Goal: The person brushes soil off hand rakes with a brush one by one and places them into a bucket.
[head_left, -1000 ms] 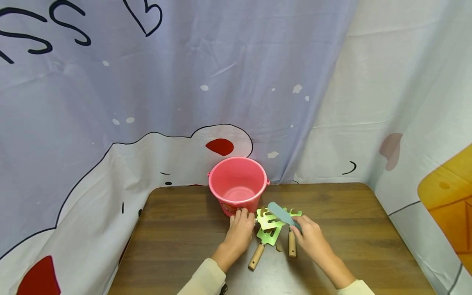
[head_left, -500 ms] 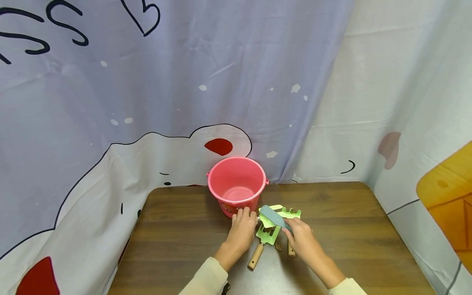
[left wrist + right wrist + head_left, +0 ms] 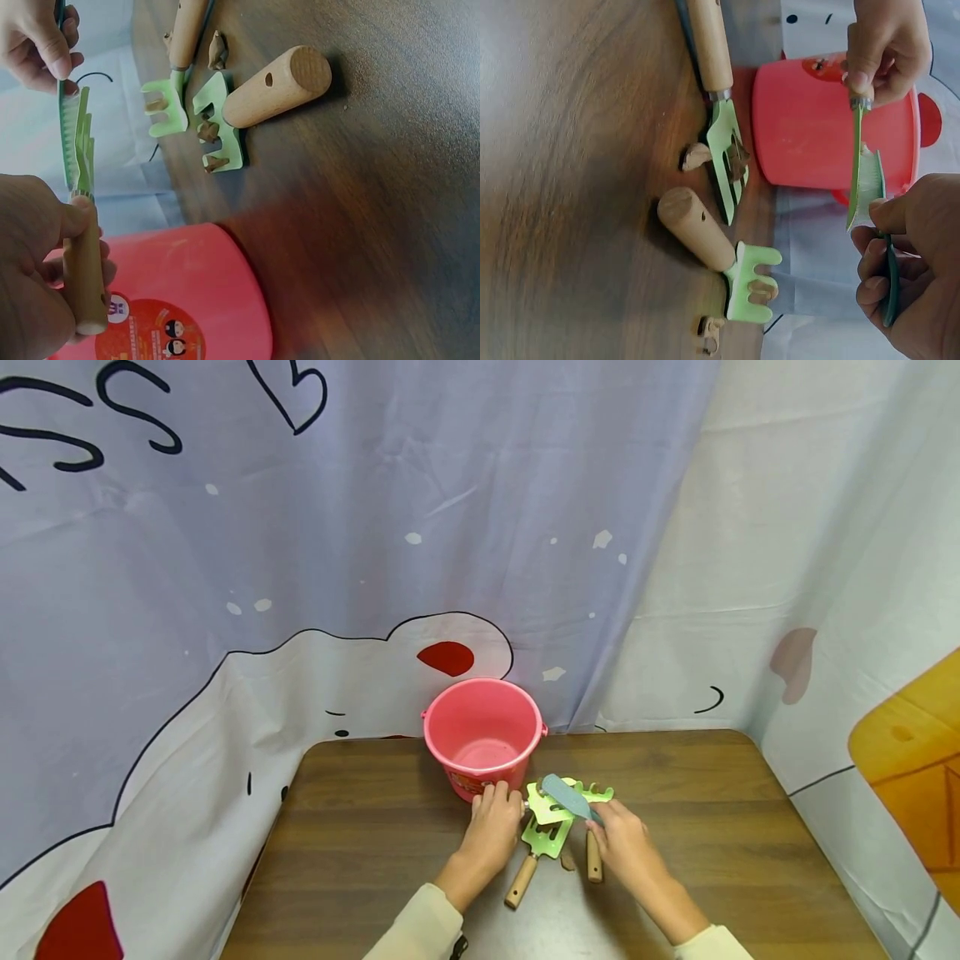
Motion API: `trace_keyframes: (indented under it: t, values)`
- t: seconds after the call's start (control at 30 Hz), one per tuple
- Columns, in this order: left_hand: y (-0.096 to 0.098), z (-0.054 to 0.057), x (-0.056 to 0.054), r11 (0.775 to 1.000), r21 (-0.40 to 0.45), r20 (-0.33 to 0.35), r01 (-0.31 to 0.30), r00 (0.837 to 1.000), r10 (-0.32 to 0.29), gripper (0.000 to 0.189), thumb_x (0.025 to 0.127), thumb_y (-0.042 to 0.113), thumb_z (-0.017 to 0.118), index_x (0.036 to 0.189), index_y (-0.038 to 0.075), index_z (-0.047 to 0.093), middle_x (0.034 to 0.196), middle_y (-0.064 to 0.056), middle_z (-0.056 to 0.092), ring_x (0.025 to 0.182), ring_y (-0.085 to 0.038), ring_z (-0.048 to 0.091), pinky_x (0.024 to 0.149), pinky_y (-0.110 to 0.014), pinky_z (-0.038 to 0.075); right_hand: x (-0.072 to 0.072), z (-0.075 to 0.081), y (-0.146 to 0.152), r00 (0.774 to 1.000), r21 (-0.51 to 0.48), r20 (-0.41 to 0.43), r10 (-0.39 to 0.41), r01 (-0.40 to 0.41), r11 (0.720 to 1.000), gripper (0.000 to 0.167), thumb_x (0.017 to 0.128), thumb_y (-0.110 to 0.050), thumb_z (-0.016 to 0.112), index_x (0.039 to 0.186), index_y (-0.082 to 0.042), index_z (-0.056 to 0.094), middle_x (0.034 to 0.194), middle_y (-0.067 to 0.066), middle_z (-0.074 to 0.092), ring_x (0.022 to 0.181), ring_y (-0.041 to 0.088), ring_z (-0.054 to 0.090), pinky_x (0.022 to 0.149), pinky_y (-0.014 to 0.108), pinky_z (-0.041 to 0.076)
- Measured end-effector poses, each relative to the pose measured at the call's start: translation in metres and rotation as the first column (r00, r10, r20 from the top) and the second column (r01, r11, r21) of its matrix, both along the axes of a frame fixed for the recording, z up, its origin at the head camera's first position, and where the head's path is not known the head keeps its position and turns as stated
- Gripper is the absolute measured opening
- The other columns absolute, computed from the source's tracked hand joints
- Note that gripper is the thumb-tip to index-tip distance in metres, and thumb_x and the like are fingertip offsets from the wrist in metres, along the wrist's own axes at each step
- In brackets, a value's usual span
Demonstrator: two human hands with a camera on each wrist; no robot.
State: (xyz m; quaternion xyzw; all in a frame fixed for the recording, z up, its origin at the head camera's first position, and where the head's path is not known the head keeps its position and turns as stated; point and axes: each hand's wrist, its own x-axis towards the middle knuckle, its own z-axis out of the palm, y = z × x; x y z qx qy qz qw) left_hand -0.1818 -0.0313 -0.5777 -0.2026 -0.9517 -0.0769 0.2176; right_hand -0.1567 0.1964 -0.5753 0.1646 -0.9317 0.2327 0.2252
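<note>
My left hand [image 3: 491, 831] grips the wooden handle [image 3: 84, 277] of a small garden fork, its light green tined head [image 3: 85, 154] raised off the table. In my right hand [image 3: 632, 850] is a teal brush [image 3: 566, 797], pinched by its handle between thumb and curled fingers. The pale bristles [image 3: 870, 176] face the fork's head and appear to touch it. Below lie a slotted green garden tool [image 3: 546, 839] with a wooden handle and a small green hand rake [image 3: 739, 281]. Brown clumps sit on both heads.
A pink bucket [image 3: 483, 727] stands at the table's back, just beyond my left hand. Loose brown bits [image 3: 697, 156] lie beside the tools on the wooden table [image 3: 360, 827]. A printed curtain [image 3: 337, 527] hangs behind the back edge.
The brush in my right hand went left along the fork's head, then back slightly to the right. My left hand stays nearly in place with the fork.
</note>
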Motion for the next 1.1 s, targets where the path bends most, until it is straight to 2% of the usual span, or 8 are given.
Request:
trace_keyframes:
  t: [0.17,0.3,0.5,0.67,0.83,1.1]
  values:
    - [-0.003,0.000,0.000,1.000,-0.008,-0.026,0.003,1.000,-0.003,0.014,0.083,0.010,0.075,0.088,0.011,0.062,0.091,-0.004,0.056,0.088,-0.023,0.054,0.069,-0.035,0.038,-0.002,0.001,0.011,1.000,0.023,-0.015,-0.021,0.021,1.000,0.025,0.080,0.002,0.083,0.102,0.006,0.071,0.085,0.013,0.066,0.070,0.027,0.069,0.061,0.039,0.059]
    - [-0.006,0.001,-0.001,1.000,-0.017,-0.038,0.003,0.999,-0.004,0.018,0.078,0.008,0.078,0.088,0.012,0.063,0.091,-0.004,0.055,0.088,-0.023,0.055,0.069,-0.035,0.038,-0.003,0.005,0.021,0.999,0.015,-0.024,-0.043,0.043,0.999,0.025,0.080,0.002,0.083,0.100,0.007,0.070,0.085,0.015,0.066,0.070,0.030,0.070,0.060,0.042,0.059]
    - [-0.008,0.003,-0.002,1.000,-0.016,-0.034,0.009,0.999,-0.009,0.016,0.082,0.010,0.077,0.089,0.012,0.063,0.092,-0.004,0.055,0.087,-0.023,0.055,0.068,-0.034,0.038,-0.005,0.009,0.027,0.999,-0.009,-0.021,-0.044,0.044,0.999,0.025,0.079,0.002,0.083,0.100,0.008,0.071,0.087,0.016,0.069,0.075,0.032,0.071,0.064,0.044,0.059]
    - [-0.007,0.002,-0.002,1.000,0.003,-0.021,0.021,1.000,-0.021,0.011,0.085,0.009,0.073,0.089,0.011,0.062,0.092,-0.005,0.056,0.087,-0.024,0.054,0.068,-0.035,0.038,-0.004,0.011,0.021,1.000,-0.035,0.016,-0.023,0.023,0.999,0.025,0.081,0.001,0.083,0.103,0.007,0.071,0.087,0.014,0.069,0.075,0.028,0.070,0.064,0.042,0.058]
    - [-0.004,0.003,-0.002,1.000,-0.005,0.016,0.016,1.000,-0.016,0.011,0.087,0.011,0.073,0.092,0.011,0.063,0.094,-0.005,0.056,0.090,-0.024,0.055,0.069,-0.035,0.039,-0.001,0.013,0.008,1.000,-0.058,-0.001,0.006,-0.006,0.998,0.025,0.078,0.002,0.084,0.100,0.005,0.072,0.086,0.012,0.070,0.074,0.024,0.070,0.064,0.040,0.059]
    - [-0.001,0.006,0.001,1.000,-0.011,0.040,0.014,0.999,-0.014,0.010,0.089,0.011,0.072,0.093,0.011,0.063,0.095,-0.005,0.056,0.090,-0.023,0.054,0.070,-0.035,0.040,0.004,0.013,-0.017,0.998,-0.082,0.030,0.059,-0.056,0.995,0.027,0.079,0.001,0.084,0.103,0.004,0.073,0.094,0.016,0.073,0.085,0.031,0.074,0.072,0.041,0.061]
